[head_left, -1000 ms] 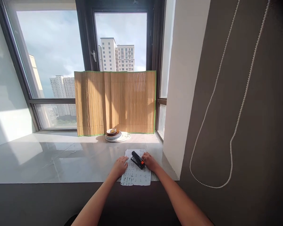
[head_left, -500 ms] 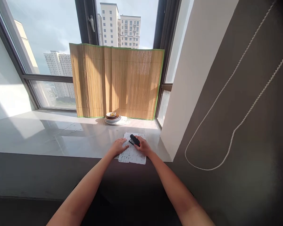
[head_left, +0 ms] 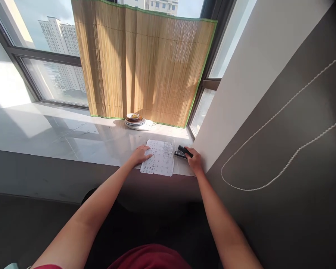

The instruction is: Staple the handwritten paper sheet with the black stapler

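Note:
A white sheet of paper [head_left: 159,158] covered in dark writing lies on the window sill, its lower edge reaching past the sill's front edge. My left hand [head_left: 140,154] rests on the paper's left side, fingers spread. To the right of the sheet, a black stapler [head_left: 184,151] is at the sill surface, its jaw end pointing left. My right hand [head_left: 194,158] is wrapped round the stapler's right end. Whether the stapler touches the sill, I cannot tell.
Behind the paper, a stack of plates [head_left: 134,122] stands against a bamboo mat [head_left: 145,67] that leans on the window. A wall column [head_left: 235,74] borders the sill [head_left: 44,138] on the right. A beaded cord [head_left: 246,189] hangs beside it.
My right hand has carried the stapler rightward off the paper to the sill beside it. My left hand has stayed on the sheet. The view has tilted downward.

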`<state>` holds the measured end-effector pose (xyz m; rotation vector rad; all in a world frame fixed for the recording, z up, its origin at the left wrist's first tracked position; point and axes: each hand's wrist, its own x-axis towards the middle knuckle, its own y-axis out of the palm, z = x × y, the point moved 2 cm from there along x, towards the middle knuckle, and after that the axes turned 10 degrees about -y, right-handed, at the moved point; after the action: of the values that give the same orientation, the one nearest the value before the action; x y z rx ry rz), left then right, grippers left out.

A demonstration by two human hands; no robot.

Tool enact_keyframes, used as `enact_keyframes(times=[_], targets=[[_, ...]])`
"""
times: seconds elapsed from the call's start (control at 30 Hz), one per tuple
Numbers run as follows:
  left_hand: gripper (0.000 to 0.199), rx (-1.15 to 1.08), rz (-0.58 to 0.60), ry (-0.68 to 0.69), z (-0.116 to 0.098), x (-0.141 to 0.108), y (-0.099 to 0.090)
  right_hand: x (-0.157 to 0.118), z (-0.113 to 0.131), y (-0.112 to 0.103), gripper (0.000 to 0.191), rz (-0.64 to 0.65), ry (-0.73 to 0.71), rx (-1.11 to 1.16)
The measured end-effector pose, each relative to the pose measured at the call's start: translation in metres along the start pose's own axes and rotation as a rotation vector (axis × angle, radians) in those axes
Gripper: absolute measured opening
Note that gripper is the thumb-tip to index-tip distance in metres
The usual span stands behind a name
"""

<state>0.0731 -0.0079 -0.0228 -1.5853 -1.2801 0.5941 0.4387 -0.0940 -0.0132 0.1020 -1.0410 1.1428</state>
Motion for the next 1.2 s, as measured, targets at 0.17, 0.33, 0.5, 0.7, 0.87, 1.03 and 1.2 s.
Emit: enact_keyframes(times=[0.17,0.33,0.5,0.7,0.87,1.03,1.2], targets=[[0.053,-0.053,0.004,-0.008,-0.002,-0.006,-0.003,0.0,0.002,0.002,0.044,0.082,0.014,0.055],[0.036,0.031,-0.109,0.072,-0.028,-0.014,-0.018,-0.001,-0.001,0.003,0.042,0.143,0.01,0.147],[0.038,0.028,0.13,0.364,-0.084,-0.022,-0.006,0.0,-0.001,0.003,0.041,0.148,0.012,0.165],[0.052,0.079,0.257,0.241,-0.115,-0.033,0.019,0.0,0.007,0.001,0.041,0.193,0.017,0.189],[0.054,0.108,0.237,0.277,-0.12,-0.033,0.021,0.001,0.012,0.002,0.043,0.225,-0.058,0.1],[0.054,0.072,0.235,0.321,-0.119,-0.034,0.021,0.001,0.023,0.005,0.054,0.369,-0.175,-0.113],[0.055,0.105,0.249,0.342,-0.118,-0.034,0.023,-0.002,0.032,0.007,0.054,0.422,-0.237,-0.29]])
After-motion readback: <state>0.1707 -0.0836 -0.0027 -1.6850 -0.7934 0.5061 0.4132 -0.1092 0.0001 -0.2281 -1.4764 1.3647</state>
